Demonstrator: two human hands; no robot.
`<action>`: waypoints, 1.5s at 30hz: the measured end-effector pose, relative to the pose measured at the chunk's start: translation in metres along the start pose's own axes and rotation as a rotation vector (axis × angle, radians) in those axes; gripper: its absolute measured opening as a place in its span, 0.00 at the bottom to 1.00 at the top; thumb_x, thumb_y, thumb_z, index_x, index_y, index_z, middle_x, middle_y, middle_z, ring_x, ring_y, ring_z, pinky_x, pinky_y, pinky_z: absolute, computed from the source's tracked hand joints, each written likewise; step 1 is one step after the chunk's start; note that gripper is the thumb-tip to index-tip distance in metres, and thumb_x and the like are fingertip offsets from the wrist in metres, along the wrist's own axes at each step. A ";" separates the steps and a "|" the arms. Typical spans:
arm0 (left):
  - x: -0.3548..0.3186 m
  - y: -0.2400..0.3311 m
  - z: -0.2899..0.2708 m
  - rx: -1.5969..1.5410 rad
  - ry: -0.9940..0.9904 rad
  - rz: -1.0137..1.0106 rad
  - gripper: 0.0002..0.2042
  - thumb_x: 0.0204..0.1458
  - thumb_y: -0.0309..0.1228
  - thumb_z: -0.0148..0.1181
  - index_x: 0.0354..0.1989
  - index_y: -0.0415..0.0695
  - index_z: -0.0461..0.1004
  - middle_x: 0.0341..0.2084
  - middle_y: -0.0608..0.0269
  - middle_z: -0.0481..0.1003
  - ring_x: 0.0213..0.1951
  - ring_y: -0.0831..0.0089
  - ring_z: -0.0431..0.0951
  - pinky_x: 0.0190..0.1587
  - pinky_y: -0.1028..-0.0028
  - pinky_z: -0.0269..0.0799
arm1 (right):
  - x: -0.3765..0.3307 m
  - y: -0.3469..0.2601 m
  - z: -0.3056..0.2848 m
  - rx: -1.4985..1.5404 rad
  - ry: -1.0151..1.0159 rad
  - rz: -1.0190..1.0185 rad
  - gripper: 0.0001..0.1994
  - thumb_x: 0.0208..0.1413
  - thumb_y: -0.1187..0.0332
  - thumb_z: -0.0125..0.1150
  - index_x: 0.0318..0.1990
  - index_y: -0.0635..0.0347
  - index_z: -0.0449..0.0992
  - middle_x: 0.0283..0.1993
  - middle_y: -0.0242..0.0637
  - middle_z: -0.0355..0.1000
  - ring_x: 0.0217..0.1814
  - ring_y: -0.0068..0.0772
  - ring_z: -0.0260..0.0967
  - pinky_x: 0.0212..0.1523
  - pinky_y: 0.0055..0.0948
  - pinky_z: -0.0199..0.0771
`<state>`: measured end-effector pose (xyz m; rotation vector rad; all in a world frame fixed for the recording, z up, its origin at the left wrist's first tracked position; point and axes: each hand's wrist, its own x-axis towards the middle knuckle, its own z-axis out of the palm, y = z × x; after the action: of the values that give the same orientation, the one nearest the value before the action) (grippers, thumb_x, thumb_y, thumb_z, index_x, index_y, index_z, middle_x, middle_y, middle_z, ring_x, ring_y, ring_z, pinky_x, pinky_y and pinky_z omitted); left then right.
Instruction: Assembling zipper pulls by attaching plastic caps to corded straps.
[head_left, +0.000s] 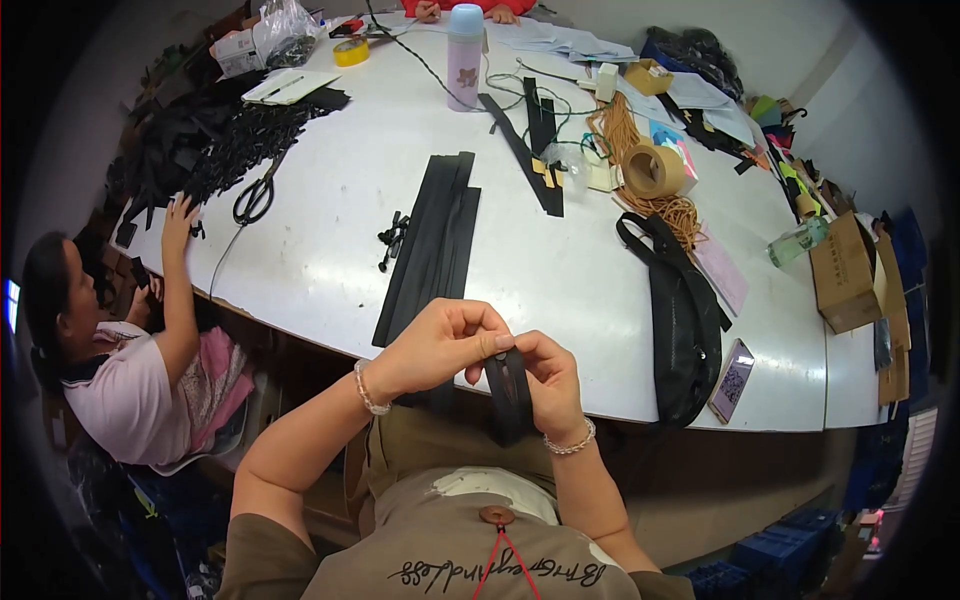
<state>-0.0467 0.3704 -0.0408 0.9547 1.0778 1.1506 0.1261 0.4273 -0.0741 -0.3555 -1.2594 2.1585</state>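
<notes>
My left hand and my right hand meet at the table's near edge. Both pinch one end of a black zipper tape, which hangs in a loop below the fingers. Whatever small part lies between the fingertips is hidden. Just beyond my left hand, a stack of long black zipper tapes lies lengthwise on the white table. Left of that stack is a little heap of small black pieces that look like zipper sliders.
A co-worker sits at the left, one hand near a black heap and scissors. At the right lie a black bag, a phone and a tape roll. A bottle stands at the back.
</notes>
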 end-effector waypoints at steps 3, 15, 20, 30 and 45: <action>-0.001 0.005 0.004 0.016 0.004 -0.059 0.10 0.59 0.34 0.55 0.33 0.39 0.74 0.23 0.71 0.73 0.19 0.87 0.68 0.22 0.87 0.64 | -0.002 0.003 -0.005 -0.082 0.055 -0.052 0.04 0.57 0.75 0.58 0.39 0.66 0.74 0.35 0.35 0.75 0.35 0.19 0.72 0.38 0.18 0.73; -0.003 0.005 0.005 -0.046 -0.044 -0.028 0.09 0.59 0.33 0.54 0.31 0.40 0.73 0.21 0.73 0.72 0.19 0.89 0.65 0.21 0.87 0.61 | 0.004 0.015 -0.016 -0.093 -0.055 -0.208 0.07 0.54 0.70 0.64 0.36 0.65 0.76 0.34 0.32 0.73 0.36 0.21 0.69 0.39 0.21 0.70; -0.007 0.002 0.008 -0.002 -0.035 -0.019 0.09 0.59 0.32 0.54 0.30 0.40 0.73 0.20 0.73 0.71 0.19 0.88 0.65 0.21 0.87 0.61 | 0.002 0.015 -0.021 -0.117 -0.106 -0.203 0.07 0.53 0.70 0.65 0.36 0.64 0.77 0.33 0.32 0.73 0.37 0.22 0.69 0.40 0.22 0.70; -0.005 -0.013 -0.003 -0.119 0.020 -0.110 0.08 0.56 0.31 0.58 0.35 0.37 0.76 0.24 0.68 0.76 0.21 0.88 0.71 0.24 0.88 0.68 | -0.005 0.004 -0.001 -0.131 0.187 0.053 0.06 0.54 0.78 0.61 0.38 0.71 0.76 0.33 0.39 0.77 0.32 0.21 0.74 0.32 0.17 0.75; -0.003 -0.013 -0.006 -0.063 0.049 -0.095 0.09 0.58 0.34 0.56 0.31 0.40 0.74 0.23 0.69 0.75 0.21 0.86 0.72 0.25 0.87 0.70 | -0.001 0.013 0.003 0.040 0.180 0.071 0.06 0.56 0.76 0.60 0.38 0.70 0.74 0.33 0.40 0.76 0.32 0.22 0.75 0.33 0.17 0.77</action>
<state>-0.0499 0.3655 -0.0544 0.8216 1.1085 1.1278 0.1209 0.4197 -0.0841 -0.5721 -1.1167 2.1530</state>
